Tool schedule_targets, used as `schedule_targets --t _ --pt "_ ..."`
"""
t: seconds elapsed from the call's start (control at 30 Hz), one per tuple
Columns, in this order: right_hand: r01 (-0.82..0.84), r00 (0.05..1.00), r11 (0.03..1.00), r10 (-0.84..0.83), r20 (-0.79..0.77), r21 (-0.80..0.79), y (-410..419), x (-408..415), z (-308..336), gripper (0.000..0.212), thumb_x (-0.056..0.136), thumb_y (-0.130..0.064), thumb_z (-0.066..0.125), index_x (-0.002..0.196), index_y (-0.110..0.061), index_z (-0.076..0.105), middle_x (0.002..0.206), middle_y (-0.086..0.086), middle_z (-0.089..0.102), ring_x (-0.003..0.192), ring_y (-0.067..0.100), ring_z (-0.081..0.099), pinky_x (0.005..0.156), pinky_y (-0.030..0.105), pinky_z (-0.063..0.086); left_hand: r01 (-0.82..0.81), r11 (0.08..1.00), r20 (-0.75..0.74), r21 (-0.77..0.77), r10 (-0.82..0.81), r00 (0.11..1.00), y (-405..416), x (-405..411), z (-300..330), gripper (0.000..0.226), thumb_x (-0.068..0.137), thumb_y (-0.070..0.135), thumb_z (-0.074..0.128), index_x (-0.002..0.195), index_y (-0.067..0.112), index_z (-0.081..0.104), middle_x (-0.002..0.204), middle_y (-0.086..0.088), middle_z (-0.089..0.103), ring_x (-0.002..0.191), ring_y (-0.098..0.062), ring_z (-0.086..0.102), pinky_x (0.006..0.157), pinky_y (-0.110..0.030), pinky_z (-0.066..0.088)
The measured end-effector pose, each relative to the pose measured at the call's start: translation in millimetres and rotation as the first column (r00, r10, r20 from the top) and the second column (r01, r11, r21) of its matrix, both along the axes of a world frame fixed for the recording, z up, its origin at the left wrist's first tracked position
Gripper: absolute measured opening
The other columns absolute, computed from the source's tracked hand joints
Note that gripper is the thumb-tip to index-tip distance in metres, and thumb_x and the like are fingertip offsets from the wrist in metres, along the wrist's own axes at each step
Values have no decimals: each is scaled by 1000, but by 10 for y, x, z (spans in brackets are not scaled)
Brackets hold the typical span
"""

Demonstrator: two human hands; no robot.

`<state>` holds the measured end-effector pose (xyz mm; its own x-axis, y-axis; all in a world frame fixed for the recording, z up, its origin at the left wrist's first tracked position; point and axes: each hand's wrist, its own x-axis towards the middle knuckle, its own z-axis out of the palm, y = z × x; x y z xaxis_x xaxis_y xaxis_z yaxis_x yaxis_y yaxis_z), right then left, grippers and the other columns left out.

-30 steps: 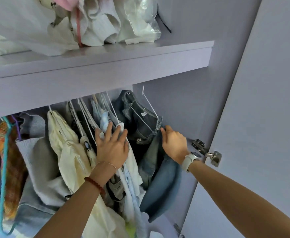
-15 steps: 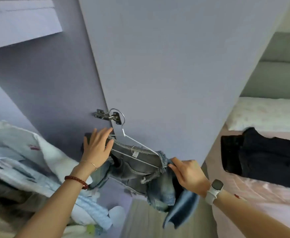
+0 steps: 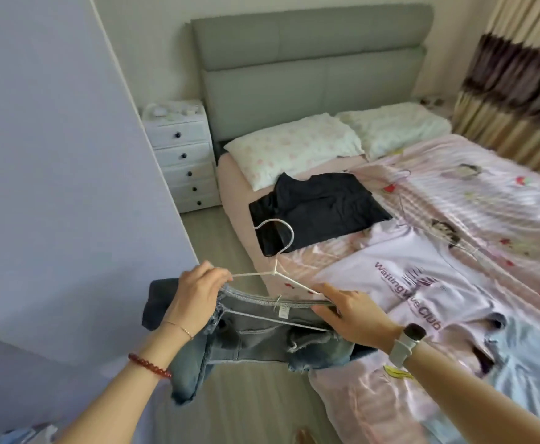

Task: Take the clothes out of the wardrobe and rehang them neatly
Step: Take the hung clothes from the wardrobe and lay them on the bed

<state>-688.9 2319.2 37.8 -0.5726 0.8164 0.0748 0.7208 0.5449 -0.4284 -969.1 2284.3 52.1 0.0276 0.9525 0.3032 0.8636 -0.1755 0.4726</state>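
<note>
A grey-blue denim garment [image 3: 262, 338] hangs on a white wire hanger [image 3: 275, 270], held in the air between the wardrobe door and the bed. My left hand [image 3: 195, 293] grips the hanger's left arm together with the denim's waistband. My right hand [image 3: 352, 315] holds the right end of the waistband and hanger. The hanger's hook points up and away from me. More denim dangles below my left wrist.
The lilac wardrobe door [image 3: 54, 155] stands open on the left. On the bed [image 3: 454, 193] lie a black garment [image 3: 320, 209], a pale pink printed T-shirt [image 3: 406, 277] and a light blue garment [image 3: 525, 363]. A white drawer unit [image 3: 182, 155] stands beside the headboard.
I have turned from the wardrobe to the bed. The denim on its hanger has come off the rail and now hangs between both hands near the bed's edge.
</note>
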Motion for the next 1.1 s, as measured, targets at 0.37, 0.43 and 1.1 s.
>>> schedule_targets --t 0.37,0.43,1.1 --pt "452 832 874 -485 -269 -178 -231 1089 5 16 94 -17 48 83 -8 57 70 16 62 68 31 59 67 41 43 30 982 38 184 -38 999 844 1237 103 19 78 -5 67 96 -4 71 80 -18 62 71 -35 60 68 -34 48" --pt "469 806 859 -512 -297 -207 -290 1193 35 12 94 -19 49 85 -20 57 65 7 61 63 25 56 65 34 42 74 982 117 173 -95 989 958 1371 122 14 81 -5 63 92 -3 71 84 -16 65 75 -31 63 72 -27 45" --pt "495 862 821 -424 -277 284 -44 619 263 28 90 -22 44 75 -7 61 44 0 52 35 16 46 35 25 33 182 927 -34 329 -181 983 1306 874 234 30 86 32 52 90 4 62 100 -13 60 94 -28 52 87 -41 37"
